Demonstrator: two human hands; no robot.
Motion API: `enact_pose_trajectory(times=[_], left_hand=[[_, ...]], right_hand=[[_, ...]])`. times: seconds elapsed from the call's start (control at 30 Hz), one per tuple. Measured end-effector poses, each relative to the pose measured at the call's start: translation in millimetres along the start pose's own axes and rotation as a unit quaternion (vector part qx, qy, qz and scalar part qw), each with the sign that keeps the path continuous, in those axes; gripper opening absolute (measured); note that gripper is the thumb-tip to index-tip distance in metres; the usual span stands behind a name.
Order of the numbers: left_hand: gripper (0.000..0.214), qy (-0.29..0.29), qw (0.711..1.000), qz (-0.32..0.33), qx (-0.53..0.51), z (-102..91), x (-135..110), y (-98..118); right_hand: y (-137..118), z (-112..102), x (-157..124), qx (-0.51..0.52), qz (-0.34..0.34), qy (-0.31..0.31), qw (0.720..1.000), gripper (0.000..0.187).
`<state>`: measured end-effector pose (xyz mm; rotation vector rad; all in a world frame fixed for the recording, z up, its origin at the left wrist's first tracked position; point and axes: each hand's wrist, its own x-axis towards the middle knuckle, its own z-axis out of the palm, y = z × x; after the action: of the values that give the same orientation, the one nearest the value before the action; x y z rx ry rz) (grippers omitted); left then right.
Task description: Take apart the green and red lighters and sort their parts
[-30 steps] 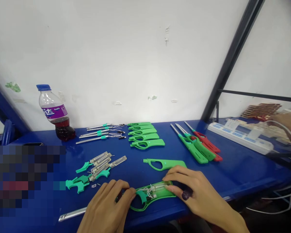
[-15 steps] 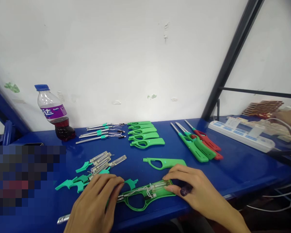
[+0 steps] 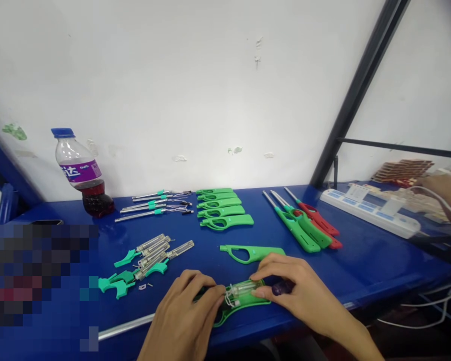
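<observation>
A green lighter handle half point(image 3: 244, 300) lies near the front edge of the blue table point(image 3: 376, 260), with a clear gas tube and white wires seated in it. My left hand point(image 3: 186, 321) covers its left end, fingers curled and pressing on the trigger area. My right hand point(image 3: 298, 293) pinches the right end of the same piece between thumb and fingers. A silver metal rod point(image 3: 126, 326) runs out to the left from under my left hand. One empty green shell point(image 3: 251, 253) lies just behind my hands.
Teal triggers and clear tubes point(image 3: 146, 260) lie front left. Metal rods with wires point(image 3: 154, 205), stacked green shells point(image 3: 221, 208) and finished green and red lighters point(image 3: 304, 225) sit further back. A soda bottle point(image 3: 82, 173) stands far left. Another person's hand point(image 3: 445, 190) and a power strip point(image 3: 368, 213) are at right.
My left hand moved right and closed over the handle's left end, covering the trigger opening. The loose teal trigger seen beside it half a second ago is out of sight. My right hand stayed put.
</observation>
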<state>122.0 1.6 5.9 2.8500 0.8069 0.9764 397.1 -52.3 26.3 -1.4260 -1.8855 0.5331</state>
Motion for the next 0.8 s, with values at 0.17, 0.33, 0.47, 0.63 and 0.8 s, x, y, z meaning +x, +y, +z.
enact_pose_trajectory(times=[0.17, 0.33, 0.47, 0.63, 0.8], left_hand=[[0.026, 0.013, 1.0, 0.006, -0.01, 3.4, -4, -1], [0.025, 0.018, 1.0, 0.006, -0.007, 4.7, -4, 1], [0.027, 0.025, 1.0, 0.012, -0.001, 4.5, -4, 1], [0.023, 0.029, 0.999, 0.019, 0.007, 4.0, -4, 1], [0.024, 0.031, 0.999, 0.021, 0.016, 4.1, -6, 2]], right_hand=[[-8, 2, 7, -0.009, 0.004, -0.018, 1.0, 0.019], [-9, 6, 8, -0.022, -0.026, -0.023, 0.999, 0.016], [-6, 7, 0, -0.073, -0.055, -0.017, 0.996, 0.025], [0, 9, -9, -0.108, -0.094, 0.023, 0.989, 0.043], [3, 10, -11, -0.115, -0.128, 0.047, 0.984, 0.064]])
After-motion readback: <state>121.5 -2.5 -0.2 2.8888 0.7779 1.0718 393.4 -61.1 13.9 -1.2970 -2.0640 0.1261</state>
